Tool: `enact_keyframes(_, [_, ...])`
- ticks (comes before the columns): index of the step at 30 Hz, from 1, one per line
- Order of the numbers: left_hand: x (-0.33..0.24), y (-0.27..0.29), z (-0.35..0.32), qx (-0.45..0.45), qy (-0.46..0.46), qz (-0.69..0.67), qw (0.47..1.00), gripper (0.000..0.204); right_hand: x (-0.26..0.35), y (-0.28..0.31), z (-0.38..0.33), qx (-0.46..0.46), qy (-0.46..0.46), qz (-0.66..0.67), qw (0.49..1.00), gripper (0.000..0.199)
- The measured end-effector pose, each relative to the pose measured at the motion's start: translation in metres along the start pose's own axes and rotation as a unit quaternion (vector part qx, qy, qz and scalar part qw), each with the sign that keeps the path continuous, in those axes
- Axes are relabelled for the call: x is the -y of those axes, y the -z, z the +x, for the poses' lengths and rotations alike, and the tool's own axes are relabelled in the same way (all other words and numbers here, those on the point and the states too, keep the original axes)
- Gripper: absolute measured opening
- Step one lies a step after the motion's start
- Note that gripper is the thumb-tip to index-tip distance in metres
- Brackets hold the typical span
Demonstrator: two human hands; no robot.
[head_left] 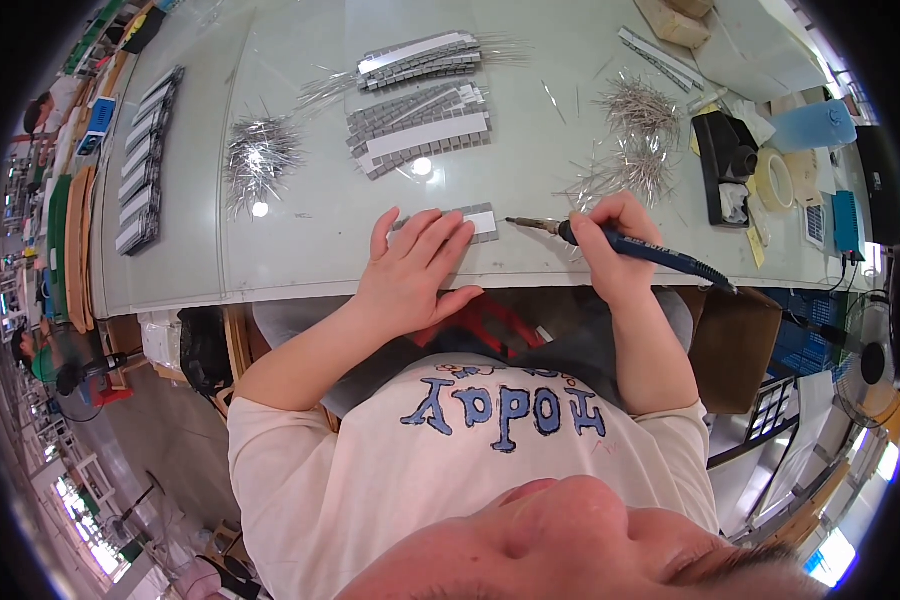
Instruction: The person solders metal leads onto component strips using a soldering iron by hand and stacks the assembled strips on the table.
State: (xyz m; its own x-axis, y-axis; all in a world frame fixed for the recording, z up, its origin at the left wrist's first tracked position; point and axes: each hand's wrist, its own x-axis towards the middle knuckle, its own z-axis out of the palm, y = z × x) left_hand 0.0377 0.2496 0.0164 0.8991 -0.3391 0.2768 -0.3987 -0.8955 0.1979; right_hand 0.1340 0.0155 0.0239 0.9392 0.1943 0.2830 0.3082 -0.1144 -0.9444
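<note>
My left hand (408, 280) lies flat with fingers spread over a grey segmented strip with a white band (483, 223) near the table's front edge. Much of that strip is hidden under the fingers. In my right hand (611, 268) is a soldering iron (638, 248) with a dark blue handle, its tip pointing left, just off the strip's right end. Farther back lie two stacks of similar grey strips, a nearer stack (425, 140) and a farther stack (420, 60). Thin wire leads stick out from both ends of the farther stack.
Bundles of thin metal wires lie left (260, 160) and right (638, 110). A row of grey-and-white strips (150, 165) lines the left. At right stand a black soldering iron stand (715, 165), a tape roll (773, 179) and a blue bottle (815, 126).
</note>
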Motion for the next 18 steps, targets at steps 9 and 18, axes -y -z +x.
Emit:
enact_keyframes(9, [-0.002, 0.001, 0.001, -0.003, -0.002, 0.009, 1.0, 0.063, 0.002, -0.003, 0.001, 0.015, 0.002, -0.01, 1.0, 0.019])
enact_keyframes(18, [0.003, -0.001, -0.006, -0.041, -0.002, -0.035, 0.999, 0.061, -0.008, 0.008, 0.014, -0.064, -0.253, 0.213, 0.942, 0.016])
